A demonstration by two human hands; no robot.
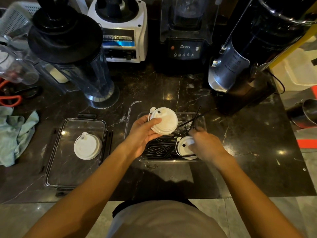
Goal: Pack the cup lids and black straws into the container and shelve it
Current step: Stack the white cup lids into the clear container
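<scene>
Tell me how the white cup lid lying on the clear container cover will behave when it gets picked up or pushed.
The white cup lid looks like thin moulded plastic, so probably very light and slightly flexible. It lies flat on the clear container cover, so a push would likely make it slide on that smooth surface rather than roll. Its small tab may snag or bend.

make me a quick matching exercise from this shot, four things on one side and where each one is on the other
Things:
1. white cup lid stack
2. single white lid
3. black straws
4. teal cloth

Places:
A. lying in the bottom of the clear container
B. crumpled on the counter at the far left
C. held in the left hand
D. resting on the clear container cover

Pairs: 1-C, 2-D, 3-A, 4-B
</scene>
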